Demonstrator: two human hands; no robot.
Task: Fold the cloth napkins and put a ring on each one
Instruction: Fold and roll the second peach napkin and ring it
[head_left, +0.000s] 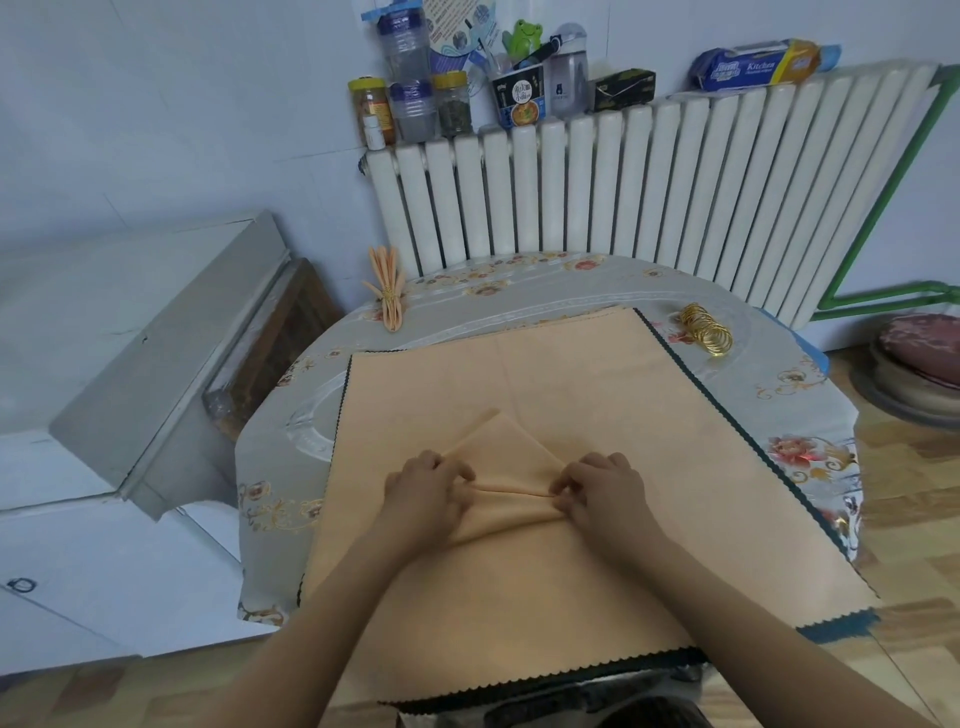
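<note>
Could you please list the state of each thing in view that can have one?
top napkin: partly folded, being pleated on the stack
napkin stack: flat, unfolded
finished napkin: folded, ringed, at the table's far left edge
gold rings: loose pile, unused, beside the stack
left hand: pinching the pleat
right hand: pinching the pleat
table: covered by a floral cloth

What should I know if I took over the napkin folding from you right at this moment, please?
Left hand and right hand both pinch a pleat in the top napkin, folded to a triangle on the flat stack of napkins.
Done: one ringed napkin lies at the table's far left edge.
Gold rings lie far right on the table.
Left: finish pleating this one, ring it, then do the rest of the stack.
</note>
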